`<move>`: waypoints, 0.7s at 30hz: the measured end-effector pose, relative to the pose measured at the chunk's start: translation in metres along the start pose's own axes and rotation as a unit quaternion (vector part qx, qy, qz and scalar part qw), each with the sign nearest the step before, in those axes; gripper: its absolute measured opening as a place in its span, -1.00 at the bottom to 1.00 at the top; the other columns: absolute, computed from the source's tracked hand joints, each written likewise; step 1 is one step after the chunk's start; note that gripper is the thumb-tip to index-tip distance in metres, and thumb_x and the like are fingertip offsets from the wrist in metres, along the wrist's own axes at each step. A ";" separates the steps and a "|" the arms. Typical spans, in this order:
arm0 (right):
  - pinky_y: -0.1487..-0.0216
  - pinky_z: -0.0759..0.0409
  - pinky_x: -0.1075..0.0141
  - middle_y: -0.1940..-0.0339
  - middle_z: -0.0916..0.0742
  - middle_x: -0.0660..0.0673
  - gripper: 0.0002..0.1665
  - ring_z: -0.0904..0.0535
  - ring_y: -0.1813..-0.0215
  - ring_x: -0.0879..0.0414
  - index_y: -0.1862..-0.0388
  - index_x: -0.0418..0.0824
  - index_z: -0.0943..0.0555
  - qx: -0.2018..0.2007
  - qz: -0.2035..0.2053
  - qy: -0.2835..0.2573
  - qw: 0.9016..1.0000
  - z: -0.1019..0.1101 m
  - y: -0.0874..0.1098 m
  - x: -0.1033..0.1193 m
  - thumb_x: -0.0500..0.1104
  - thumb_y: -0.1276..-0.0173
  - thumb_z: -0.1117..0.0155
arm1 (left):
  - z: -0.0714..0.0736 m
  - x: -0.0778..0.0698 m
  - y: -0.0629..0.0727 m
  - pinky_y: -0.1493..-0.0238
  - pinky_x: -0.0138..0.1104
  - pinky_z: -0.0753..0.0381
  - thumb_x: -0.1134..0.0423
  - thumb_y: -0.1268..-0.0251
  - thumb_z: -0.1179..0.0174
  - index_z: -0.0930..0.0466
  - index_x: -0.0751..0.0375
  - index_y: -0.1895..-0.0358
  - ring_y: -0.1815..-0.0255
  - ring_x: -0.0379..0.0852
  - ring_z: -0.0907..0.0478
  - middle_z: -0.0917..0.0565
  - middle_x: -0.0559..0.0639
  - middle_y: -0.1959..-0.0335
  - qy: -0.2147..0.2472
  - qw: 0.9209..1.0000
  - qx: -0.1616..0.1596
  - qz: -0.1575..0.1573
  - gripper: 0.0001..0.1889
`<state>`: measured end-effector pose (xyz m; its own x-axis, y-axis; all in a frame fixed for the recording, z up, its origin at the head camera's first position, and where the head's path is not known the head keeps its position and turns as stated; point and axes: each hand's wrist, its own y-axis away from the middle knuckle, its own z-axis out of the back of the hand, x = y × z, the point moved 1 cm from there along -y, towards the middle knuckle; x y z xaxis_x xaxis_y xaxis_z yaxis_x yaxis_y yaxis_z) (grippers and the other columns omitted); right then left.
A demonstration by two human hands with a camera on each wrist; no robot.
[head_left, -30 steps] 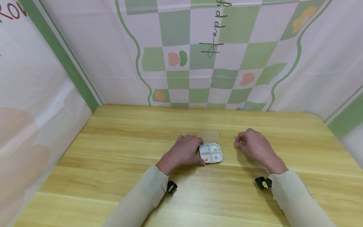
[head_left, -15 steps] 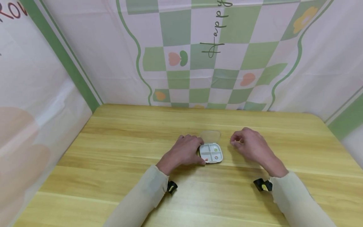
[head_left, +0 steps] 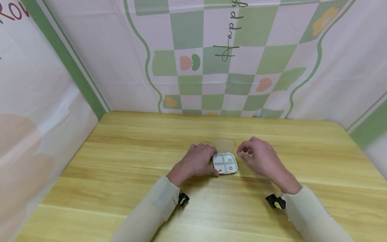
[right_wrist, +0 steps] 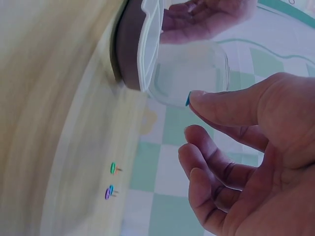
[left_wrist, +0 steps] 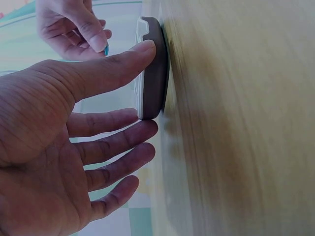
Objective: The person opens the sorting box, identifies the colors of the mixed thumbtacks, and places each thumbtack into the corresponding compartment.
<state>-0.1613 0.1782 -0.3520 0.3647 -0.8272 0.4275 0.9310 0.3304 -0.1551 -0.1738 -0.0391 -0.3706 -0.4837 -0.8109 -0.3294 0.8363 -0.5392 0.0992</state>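
Two bare hands flank one small box (head_left: 224,162) set near the middle of a wooden table, its white tray split into four compartments. The left hand (head_left: 198,159) grips the box at its left end, thumb on the near side and index finger at the far side. The right hand (head_left: 261,156), just to the right of the box, pinches one teal piece (right_wrist: 188,99) between thumb and forefinger, the other fingers curled. One clear lid (head_left: 224,145) stands open at the box's far side.

Three small coloured spots show in the compartments: one yellow-green (head_left: 230,160) far right, one red-rimmed (head_left: 230,168) near right and one reddish (head_left: 220,170) near left. Three stemmed pieces lie on the table in the right wrist view: one green (right_wrist: 113,168) and, just beside each other, one blue (right_wrist: 111,188) and one purple (right_wrist: 107,193).

The pale, grained tabletop (head_left: 121,161) has rounded far corners. Behind it hangs a white cloth (head_left: 187,84) printed with green checks, fruit, flowers and the word "Happy".
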 end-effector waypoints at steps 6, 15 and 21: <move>0.26 -0.54 0.09 0.34 -0.66 -0.06 -0.91 -0.59 0.28 0.01 0.31 -0.16 -0.76 -0.015 0.009 -0.008 1.000 -0.007 0.001 0.006 -0.33 -0.27 -0.44 | 0.000 0.001 0.000 -0.02 -0.18 -0.38 -0.13 -0.04 -0.55 -0.63 0.14 -0.19 0.07 -0.08 -0.52 -0.68 -0.08 0.04 -0.001 1.000 0.000 -0.001 -0.32; 0.29 -0.57 0.11 0.33 -0.65 -0.07 -0.88 -0.61 0.29 0.01 0.32 -0.16 -0.75 -0.031 0.022 -0.023 0.999 -0.020 0.003 0.014 -0.37 -0.24 -0.44 | -0.001 0.002 0.000 0.03 -0.20 -0.37 -0.13 -0.03 -0.56 -0.63 0.13 -0.18 0.14 -0.11 -0.49 -0.67 -0.10 0.09 -0.001 1.000 -0.003 -0.005 -0.33; 0.30 -0.57 0.11 0.34 -0.65 -0.06 -0.85 -0.61 0.30 0.02 0.32 -0.16 -0.76 -0.038 0.030 -0.029 0.998 -0.025 0.003 0.018 -0.39 -0.20 -0.47 | -0.001 0.002 0.000 0.02 -0.19 -0.38 -0.13 -0.03 -0.55 -0.62 0.13 -0.19 0.14 -0.11 -0.50 -0.68 -0.09 0.08 -0.004 1.000 -0.004 -0.009 -0.32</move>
<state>-0.1518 0.1530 -0.3666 0.4206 -0.7787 0.4655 0.9066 0.3418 -0.2473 -0.1747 -0.0402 -0.3727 -0.5000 -0.8035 -0.3232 0.8298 -0.5513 0.0869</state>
